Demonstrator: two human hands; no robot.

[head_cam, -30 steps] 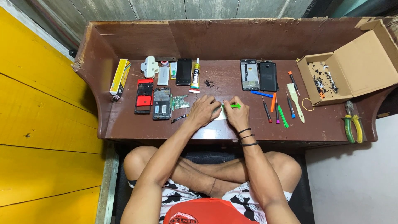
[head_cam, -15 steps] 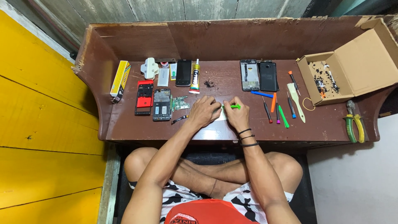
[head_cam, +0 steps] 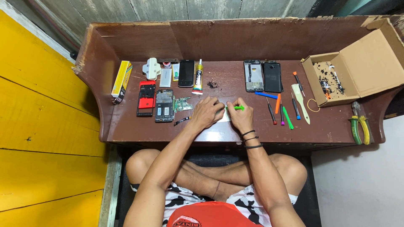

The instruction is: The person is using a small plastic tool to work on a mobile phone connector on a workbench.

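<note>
Right hand (head_cam: 241,117) pinching a green tool (head_cam: 238,108) could slip off the small pale part (head_cam: 223,116) under his pressing left hand (head_cam: 207,112).

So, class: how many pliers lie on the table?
1: yellow-and-green pliers at the table's right end, below the open cardboard box. None seem hidden.

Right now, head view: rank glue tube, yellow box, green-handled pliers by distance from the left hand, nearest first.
1. Glue tube: just above the left hand, toward the desk's back.
2. Yellow box: far left end of the desk.
3. Green-handled pliers: far right end, beyond the right hand and the row of screwdrivers.
</note>
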